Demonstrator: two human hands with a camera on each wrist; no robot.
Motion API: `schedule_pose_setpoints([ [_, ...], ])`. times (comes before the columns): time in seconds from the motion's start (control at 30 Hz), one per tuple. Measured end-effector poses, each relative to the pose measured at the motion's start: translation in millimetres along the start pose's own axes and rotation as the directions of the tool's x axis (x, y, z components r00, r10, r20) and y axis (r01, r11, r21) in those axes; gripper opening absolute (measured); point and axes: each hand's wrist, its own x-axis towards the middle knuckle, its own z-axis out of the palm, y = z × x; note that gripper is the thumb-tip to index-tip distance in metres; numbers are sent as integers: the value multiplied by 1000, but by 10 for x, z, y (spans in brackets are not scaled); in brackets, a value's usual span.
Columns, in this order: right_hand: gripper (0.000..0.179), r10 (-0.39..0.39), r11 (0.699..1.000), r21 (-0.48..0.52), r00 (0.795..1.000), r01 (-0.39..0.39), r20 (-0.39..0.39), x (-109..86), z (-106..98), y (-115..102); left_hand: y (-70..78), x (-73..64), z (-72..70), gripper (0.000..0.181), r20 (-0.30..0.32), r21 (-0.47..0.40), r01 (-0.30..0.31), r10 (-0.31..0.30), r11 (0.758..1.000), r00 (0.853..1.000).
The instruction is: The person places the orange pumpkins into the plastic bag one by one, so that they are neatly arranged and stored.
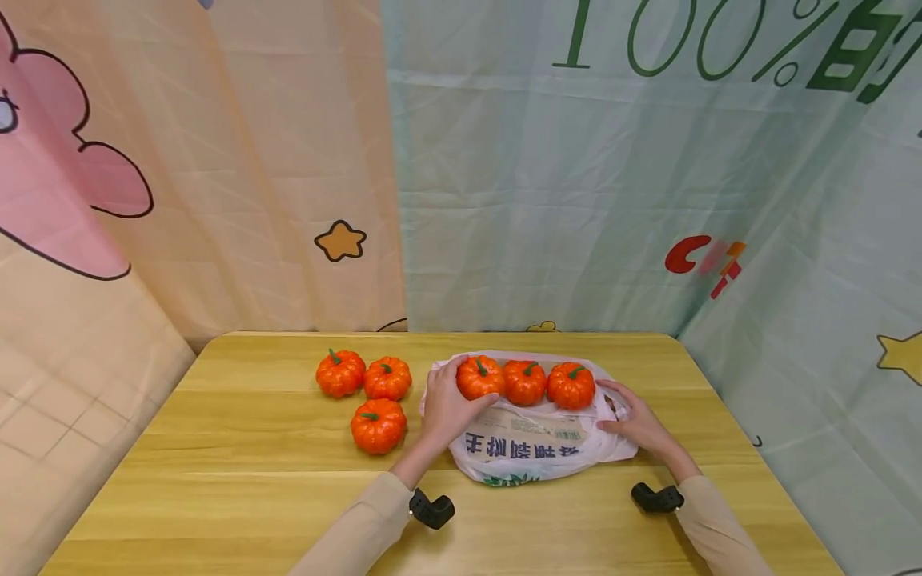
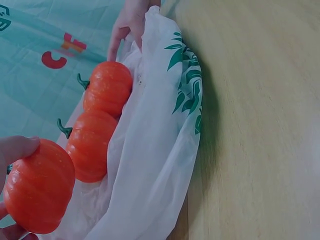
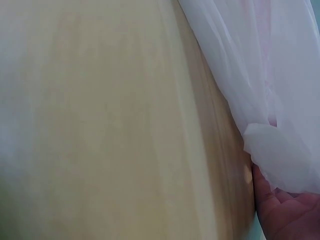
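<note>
My left hand (image 1: 451,408) grips a small orange pumpkin (image 1: 479,379) at the left end of a white plastic bag (image 1: 536,468). In the left wrist view, its thumb and fingers wrap that pumpkin (image 2: 42,187). Two more pumpkins, a middle one (image 1: 524,384) and a right one (image 1: 571,387), sit in a row in the bag's opening, green stems showing. At the bag's right end my right hand (image 1: 641,424) holds the rim. The right wrist view shows the curled fingers (image 3: 287,212) against the thin plastic, which partly hides them.
Left of the bag, three more pumpkins stand close together on the wooden table (image 1: 238,464): one at the back left (image 1: 340,374), one beside it (image 1: 387,379) and one in front (image 1: 378,427). A printed curtain (image 1: 504,200) hangs behind the table's far edge.
</note>
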Motion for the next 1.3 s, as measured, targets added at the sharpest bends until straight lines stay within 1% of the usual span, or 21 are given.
schedule_pose_setpoints([
  [0.23,73,-1,1000,-8,1000,1,0,-14,3,-7,-36,2,58,78,0,45,8,-8,999,1000],
  [0.4,73,-3,1000,-14,1000,3,-1,-13,16,-13,-60,17,87,77,-20,80,5,-4,997,1000],
  [0.67,72,-6,1000,-9,1000,6,0,-12,22,-8,-103,30,150,75,-38,121,-25,30,992,999],
  [0.83,72,-5,1000,-7,1000,5,-2,-18,20,-11,-126,24,193,72,-73,135,-49,59,990,996],
  [0.93,72,-4,1000,-9,1000,4,-2,-20,18,-7,-130,17,196,71,-66,123,-42,51,991,997],
  [1.07,72,4,1000,-2,1000,-4,-2,-17,19,-10,-137,5,189,70,-38,96,-33,37,995,999],
  [1.3,72,16,1000,2,1000,-16,-7,-7,16,-14,-155,-8,183,69,-11,90,-35,36,995,999],
])
